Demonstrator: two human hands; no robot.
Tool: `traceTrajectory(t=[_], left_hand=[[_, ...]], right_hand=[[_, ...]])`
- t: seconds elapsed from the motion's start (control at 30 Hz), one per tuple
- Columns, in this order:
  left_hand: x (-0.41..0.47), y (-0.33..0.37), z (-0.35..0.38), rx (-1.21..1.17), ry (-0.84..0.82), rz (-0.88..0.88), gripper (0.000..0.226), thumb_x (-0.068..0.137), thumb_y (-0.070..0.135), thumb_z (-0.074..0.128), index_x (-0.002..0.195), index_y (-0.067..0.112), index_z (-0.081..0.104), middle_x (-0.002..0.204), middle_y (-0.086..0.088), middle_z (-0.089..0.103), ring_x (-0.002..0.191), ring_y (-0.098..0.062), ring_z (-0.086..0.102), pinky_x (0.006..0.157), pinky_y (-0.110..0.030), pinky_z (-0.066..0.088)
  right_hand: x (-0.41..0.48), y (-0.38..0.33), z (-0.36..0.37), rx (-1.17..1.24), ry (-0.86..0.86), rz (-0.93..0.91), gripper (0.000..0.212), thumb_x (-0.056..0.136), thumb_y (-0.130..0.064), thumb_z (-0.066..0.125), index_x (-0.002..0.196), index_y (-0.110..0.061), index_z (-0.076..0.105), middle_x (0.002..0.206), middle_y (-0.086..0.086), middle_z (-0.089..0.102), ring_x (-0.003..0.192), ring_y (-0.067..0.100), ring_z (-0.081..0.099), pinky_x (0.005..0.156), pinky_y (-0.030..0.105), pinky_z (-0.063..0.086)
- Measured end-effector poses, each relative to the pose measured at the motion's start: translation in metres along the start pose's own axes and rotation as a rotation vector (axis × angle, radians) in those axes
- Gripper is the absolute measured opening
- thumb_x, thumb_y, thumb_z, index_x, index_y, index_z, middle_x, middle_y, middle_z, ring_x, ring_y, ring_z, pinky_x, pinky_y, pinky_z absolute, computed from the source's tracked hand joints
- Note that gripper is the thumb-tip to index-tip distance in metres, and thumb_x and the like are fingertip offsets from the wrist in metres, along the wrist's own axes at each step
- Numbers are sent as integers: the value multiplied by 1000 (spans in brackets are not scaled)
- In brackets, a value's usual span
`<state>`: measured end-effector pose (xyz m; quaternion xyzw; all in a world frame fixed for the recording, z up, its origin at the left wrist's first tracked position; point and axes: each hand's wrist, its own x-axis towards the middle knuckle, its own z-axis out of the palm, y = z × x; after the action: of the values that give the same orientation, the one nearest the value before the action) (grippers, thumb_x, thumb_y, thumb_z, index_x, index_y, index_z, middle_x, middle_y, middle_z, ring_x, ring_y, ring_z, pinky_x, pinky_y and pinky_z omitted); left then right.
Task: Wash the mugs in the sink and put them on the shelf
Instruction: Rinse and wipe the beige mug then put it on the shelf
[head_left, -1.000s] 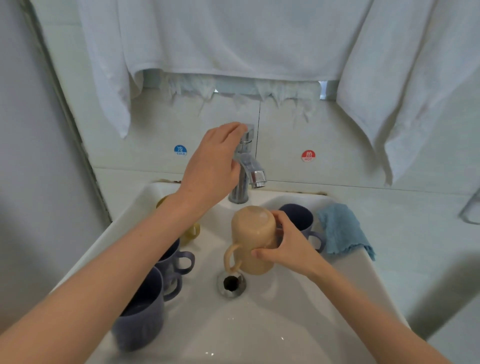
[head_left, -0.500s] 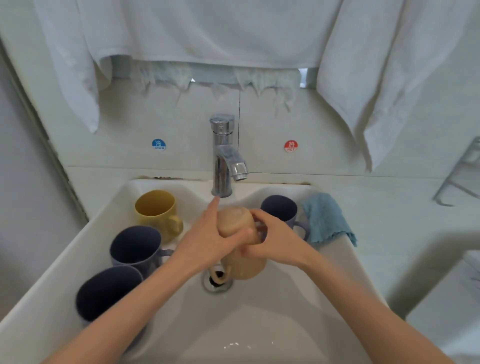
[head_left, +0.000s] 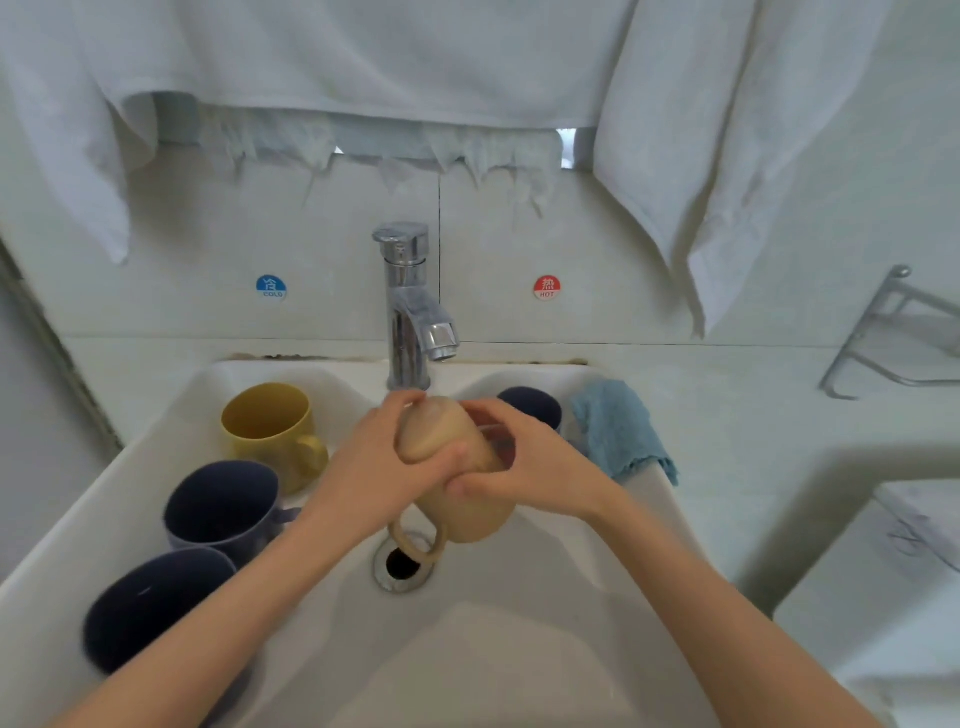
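Note:
A beige mug (head_left: 441, 441) hangs upside down over the sink (head_left: 519, 649), bottom up under the tap (head_left: 410, 312), its handle low above the drain (head_left: 402, 564). My left hand (head_left: 379, 473) wraps the mug's left side with the thumb across its front. My right hand (head_left: 524, 467) grips its right side. A yellow mug (head_left: 270, 431) stands at the sink's back left. Two dark blue mugs (head_left: 223, 506) (head_left: 150, 608) stand in front of it. Another dark blue mug (head_left: 532, 405) sits behind my right hand, mostly hidden.
A blue cloth (head_left: 618, 431) lies on the sink's right rim. White towels (head_left: 727, 130) hang above on the wall. A metal wall shelf (head_left: 893, 338) is at the far right. A white counter (head_left: 909, 571) stands lower right.
My left hand left the tap's top and came down onto the beige mug, now wrapping it more fully. The right hand kept hold of the mug.

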<state>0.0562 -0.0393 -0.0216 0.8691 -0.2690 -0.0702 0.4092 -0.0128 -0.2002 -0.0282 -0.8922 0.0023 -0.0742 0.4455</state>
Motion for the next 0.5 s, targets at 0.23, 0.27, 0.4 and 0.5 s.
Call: traceTrajectory(t=[0.23,0.27,0.4,0.5], left_hand=[[-2,-1,-2,-462,-144,-324,37,87,31,61,119,25,44,115,-4,50,86,-20,59,66,-38,59],[-1,-2,-4,-529,-140,-352,34,88,31,59,117,22,45,116,-5,50,89,-22,59,68,-41,59],[-4,-8,-5,-372,-118,-337,36,88,33,59,118,25,39,121,-4,44,91,-24,57,55,-30,58],[-4,-10,-5,-343,-47,-303,38,88,31,59,117,27,36,122,-5,43,97,-27,56,52,-27,56]], right_hand=[[-1,-4,-16,164,-60,10,46,84,-19,68,125,-24,50,115,-5,63,104,-2,58,92,19,47],[-1,-6,-25,259,15,-4,37,87,-13,64,121,-22,53,109,-5,65,97,-3,61,87,17,48],[-5,14,-61,80,533,23,27,89,-2,54,99,-25,64,88,-10,69,79,-5,62,79,16,49],[-9,40,-74,-214,612,187,33,87,2,49,94,-25,66,100,-5,67,93,2,60,76,13,40]])
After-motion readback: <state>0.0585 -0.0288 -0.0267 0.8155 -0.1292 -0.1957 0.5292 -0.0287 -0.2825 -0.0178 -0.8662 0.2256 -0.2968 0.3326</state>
